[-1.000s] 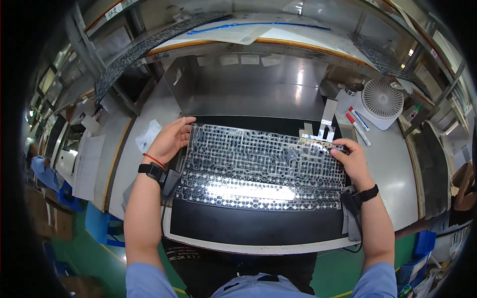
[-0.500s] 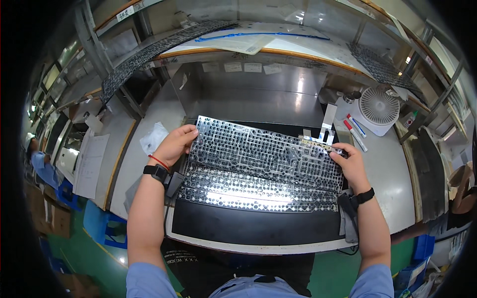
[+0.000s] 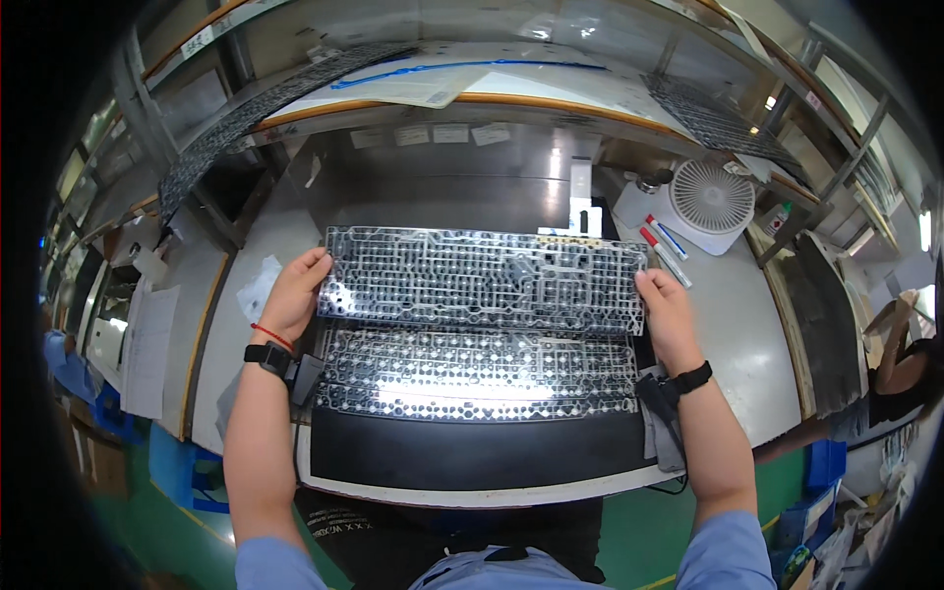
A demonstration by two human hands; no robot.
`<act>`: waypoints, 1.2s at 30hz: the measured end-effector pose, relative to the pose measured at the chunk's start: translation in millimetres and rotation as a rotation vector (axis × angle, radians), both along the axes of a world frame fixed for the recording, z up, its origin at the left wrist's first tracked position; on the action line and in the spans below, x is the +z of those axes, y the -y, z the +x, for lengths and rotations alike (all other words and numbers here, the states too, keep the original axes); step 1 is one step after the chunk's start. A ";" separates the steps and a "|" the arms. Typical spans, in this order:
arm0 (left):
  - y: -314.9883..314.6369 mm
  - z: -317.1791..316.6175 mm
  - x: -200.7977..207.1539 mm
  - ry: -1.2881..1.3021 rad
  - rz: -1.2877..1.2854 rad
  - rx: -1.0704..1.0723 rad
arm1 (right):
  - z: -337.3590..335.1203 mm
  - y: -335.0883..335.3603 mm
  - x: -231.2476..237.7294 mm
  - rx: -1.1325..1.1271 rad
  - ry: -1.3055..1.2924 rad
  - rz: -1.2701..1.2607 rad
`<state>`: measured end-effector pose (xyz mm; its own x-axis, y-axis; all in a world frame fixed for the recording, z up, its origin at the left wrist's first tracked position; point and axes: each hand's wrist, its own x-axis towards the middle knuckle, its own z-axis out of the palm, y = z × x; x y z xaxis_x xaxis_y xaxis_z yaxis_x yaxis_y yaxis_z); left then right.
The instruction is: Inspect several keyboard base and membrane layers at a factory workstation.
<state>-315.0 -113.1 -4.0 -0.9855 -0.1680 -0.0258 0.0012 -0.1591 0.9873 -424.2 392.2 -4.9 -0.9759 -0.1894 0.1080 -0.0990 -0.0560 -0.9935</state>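
Note:
I hold a clear flexible membrane sheet (image 3: pixel 482 280) printed with silvery circuit traces, lifted level above the bench. My left hand (image 3: pixel 295 295) grips its left edge and my right hand (image 3: pixel 669 315) grips its right edge. Under it lies a shiny perforated metal keyboard plate (image 3: pixel 472 379) on a black mat (image 3: pixel 472 452). Both wrists wear black bands.
A small white fan (image 3: pixel 710 197) stands at the back right, with red and blue pens (image 3: pixel 664 246) beside it. A white bracket (image 3: pixel 582 202) stands behind the sheet. Papers (image 3: pixel 147 344) lie at the left. Keyboard panels (image 3: pixel 246 108) rest on the shelf above.
The membrane sheet has been raised off the metal plate and drawn toward the far side, uncovering most of the plate. Both hands kept their hold on its ends.

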 end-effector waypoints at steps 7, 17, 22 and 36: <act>-1.1 1.6 2.8 0.020 -0.034 0.033 | -1.4 0.0 -1.6 -0.005 -0.019 -0.050; 6.9 0.1 -2.4 0.034 -0.030 0.031 | -2.5 -2.5 -3.6 0.008 -0.043 -0.072; 1.9 0.1 -0.3 0.030 -0.044 0.037 | -2.7 -2.2 -4.2 -0.003 -0.037 -0.080; 4.1 0.4 -2.9 0.003 -0.069 0.028 | 1.2 0.4 3.1 -0.012 -0.040 -0.060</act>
